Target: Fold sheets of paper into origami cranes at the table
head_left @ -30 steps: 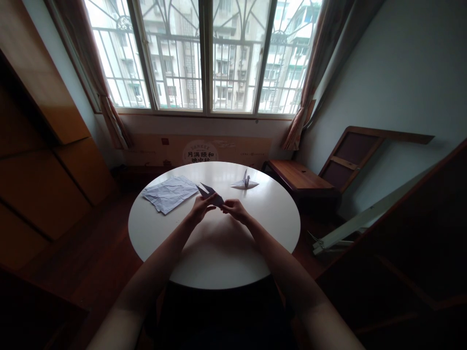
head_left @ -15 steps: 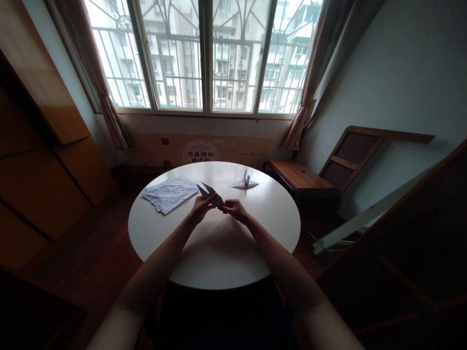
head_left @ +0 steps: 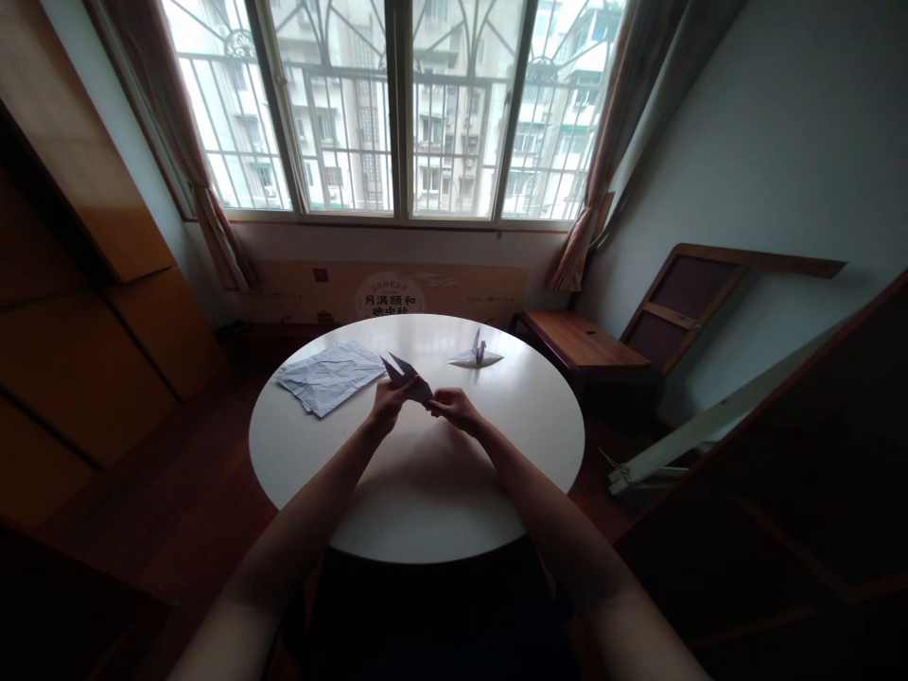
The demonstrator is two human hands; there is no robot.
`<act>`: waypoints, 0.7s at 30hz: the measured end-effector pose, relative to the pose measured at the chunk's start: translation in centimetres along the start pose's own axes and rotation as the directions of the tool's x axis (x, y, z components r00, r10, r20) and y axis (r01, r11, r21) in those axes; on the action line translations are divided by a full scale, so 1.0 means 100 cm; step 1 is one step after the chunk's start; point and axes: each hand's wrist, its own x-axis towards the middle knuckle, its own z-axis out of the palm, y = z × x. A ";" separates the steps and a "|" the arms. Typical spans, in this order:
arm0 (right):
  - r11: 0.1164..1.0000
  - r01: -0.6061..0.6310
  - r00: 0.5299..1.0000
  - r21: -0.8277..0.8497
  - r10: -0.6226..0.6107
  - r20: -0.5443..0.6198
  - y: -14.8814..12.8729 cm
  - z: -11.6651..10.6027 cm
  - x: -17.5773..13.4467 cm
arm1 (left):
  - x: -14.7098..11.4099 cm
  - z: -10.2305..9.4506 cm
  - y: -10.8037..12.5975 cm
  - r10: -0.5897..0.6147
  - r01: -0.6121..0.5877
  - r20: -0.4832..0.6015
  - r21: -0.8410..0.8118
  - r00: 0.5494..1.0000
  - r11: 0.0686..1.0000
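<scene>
Grey folded paper [head_left: 424, 389] stays pinched in left hand [head_left: 387, 407] and right hand [head_left: 456, 409], tips projecting beyond the grip; scarcely shifted, suggesting fine adjustment.

from where i stand, the round white table [head_left: 432, 515] has a smooth top with a pale sheen towards its far side. on its left part lie creased papers [head_left: 330, 378], spread flat and seemingly overlapping, though i can't count the sheets. well apart from them, farther right, a folded paper crane [head_left: 477, 357] sits upright, wings spread.
</scene>
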 end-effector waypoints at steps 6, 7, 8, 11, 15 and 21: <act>0.999 0.042 0.999 -0.030 -0.041 0.023 0.000 -0.001 -0.001 | -0.001 0.002 0.005 0.053 -0.053 -0.019 -0.019 0.998 0.998; 0.998 0.046 0.999 -0.036 -0.045 0.023 0.000 -0.001 0.000 | -0.001 0.002 0.005 0.058 -0.059 -0.026 -0.021 0.998 0.998; 0.998 0.048 0.999 -0.040 -0.047 0.023 0.000 -0.002 0.000 | -0.001 0.002 0.005 0.064 -0.065 -0.035 -0.021 0.997 0.998; 0.998 0.050 0.999 -0.047 -0.049 0.022 -0.001 -0.002 0.000 | -0.002 0.003 0.005 0.076 -0.077 -0.055 -0.010 0.996 0.997; 0.996 0.054 0.998 -0.065 -0.051 0.045 -0.002 -0.002 -0.002 | -0.003 0.003 0.007 0.058 -0.056 -0.073 0.028 0.996 0.998; 0.998 0.050 0.998 -0.041 -0.049 0.029 -0.004 -0.001 -0.004 | -0.008 0.002 0.011 -0.007 0.007 -0.007 0.098 1.000 0.995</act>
